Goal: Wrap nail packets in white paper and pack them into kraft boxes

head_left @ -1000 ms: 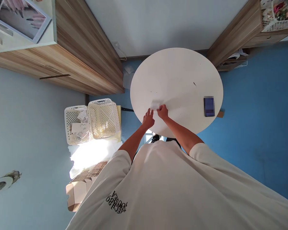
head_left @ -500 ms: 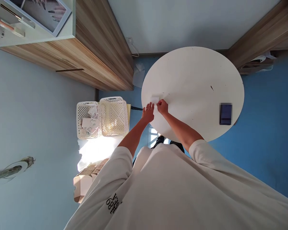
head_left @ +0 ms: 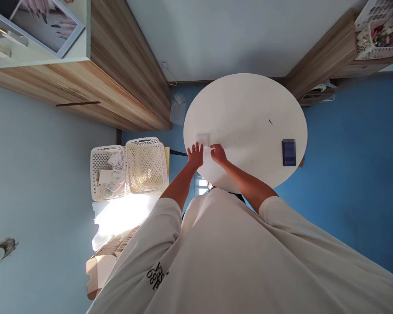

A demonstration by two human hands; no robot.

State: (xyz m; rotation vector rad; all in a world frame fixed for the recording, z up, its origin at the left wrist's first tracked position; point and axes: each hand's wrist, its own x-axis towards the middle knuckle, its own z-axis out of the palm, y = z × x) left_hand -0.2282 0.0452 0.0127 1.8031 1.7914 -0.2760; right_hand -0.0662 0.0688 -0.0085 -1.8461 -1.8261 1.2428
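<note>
A small, flat, whitish piece (head_left: 202,139) lies near the left edge of the round white table (head_left: 245,109); its pale colour makes its kind hard to tell. My left hand (head_left: 195,156) rests flat with fingers spread, the fingertips at the near edge of this piece. To the right of it, my right hand (head_left: 218,154) is held low over the tabletop with its fingers curled, the index fingertip towards the piece and slightly apart from it. Whether anything tiny is between those fingers cannot be made out.
A dark, blurred rectangular object (head_left: 289,152) lies at the table's right side. Left of the table stand a white basket (head_left: 146,165) and another basket (head_left: 96,174) with packets and a white box. A wooden cabinet (head_left: 131,78) rises at the back left.
The camera view has shifted, so the table appears further left. My right hand has drawn back a little to the right from the whitish piece. My left hand stays beside it, fingers more spread.
</note>
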